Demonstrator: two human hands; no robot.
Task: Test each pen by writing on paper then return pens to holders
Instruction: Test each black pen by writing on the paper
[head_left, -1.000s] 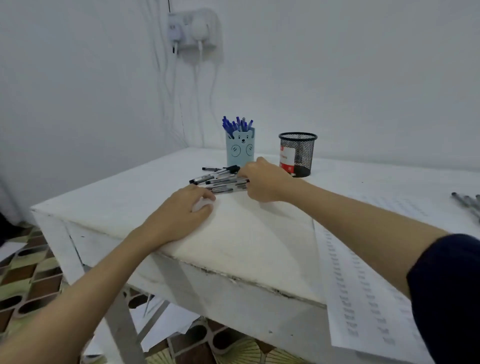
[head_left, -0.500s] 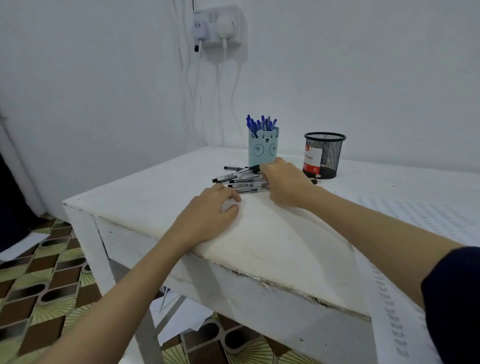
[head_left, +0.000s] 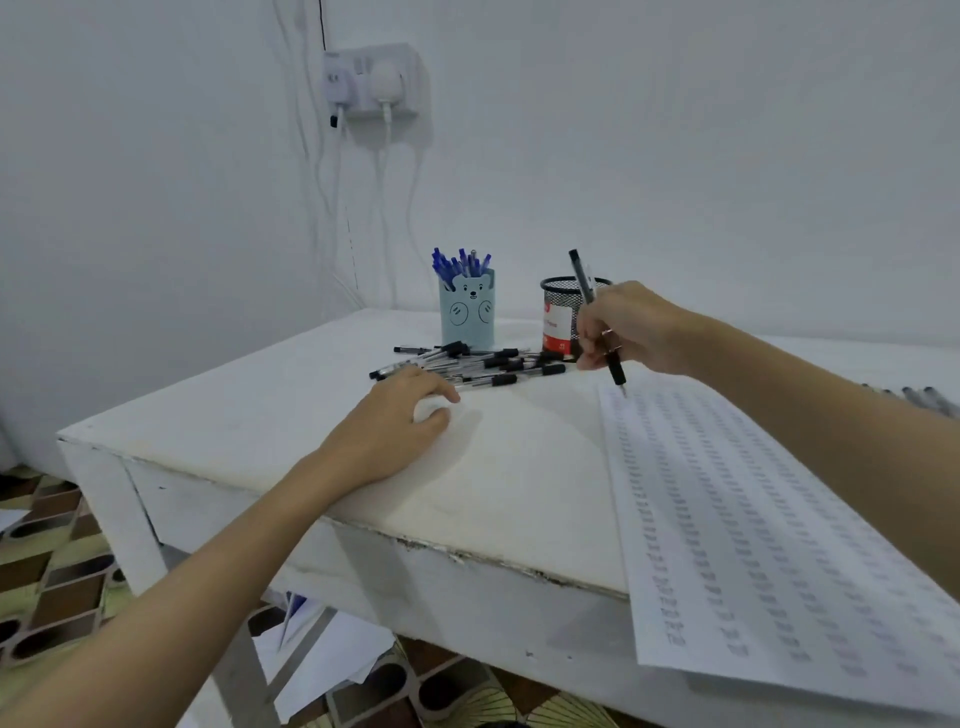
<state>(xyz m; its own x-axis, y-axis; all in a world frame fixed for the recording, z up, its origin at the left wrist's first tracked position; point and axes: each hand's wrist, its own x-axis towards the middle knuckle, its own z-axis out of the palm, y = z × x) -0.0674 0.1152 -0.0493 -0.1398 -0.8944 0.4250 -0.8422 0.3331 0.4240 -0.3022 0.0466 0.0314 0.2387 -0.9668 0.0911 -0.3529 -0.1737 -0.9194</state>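
One black pen (head_left: 597, 317) pinched in right hand (head_left: 631, 327), tip at paper (head_left: 753, 519); left hand (head_left: 387, 426) relaxed.

Loose pens (head_left: 470, 364) block the bear holder (head_left: 467, 312); mesh cup (head_left: 558, 317) beside

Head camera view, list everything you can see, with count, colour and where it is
Table: one, white, centre.
Paper: one sheet, white with grey marks, table's right part.
Bear holder: one, light blue, far side, holding blue pens.
Mesh holder: one, black, right of bear holder.
Loose pens: a pile, black-capped, before the holders.
Wall socket: one, white, above.
Left hand: resting on table.
Right hand: gripping a black pen, tip at paper.
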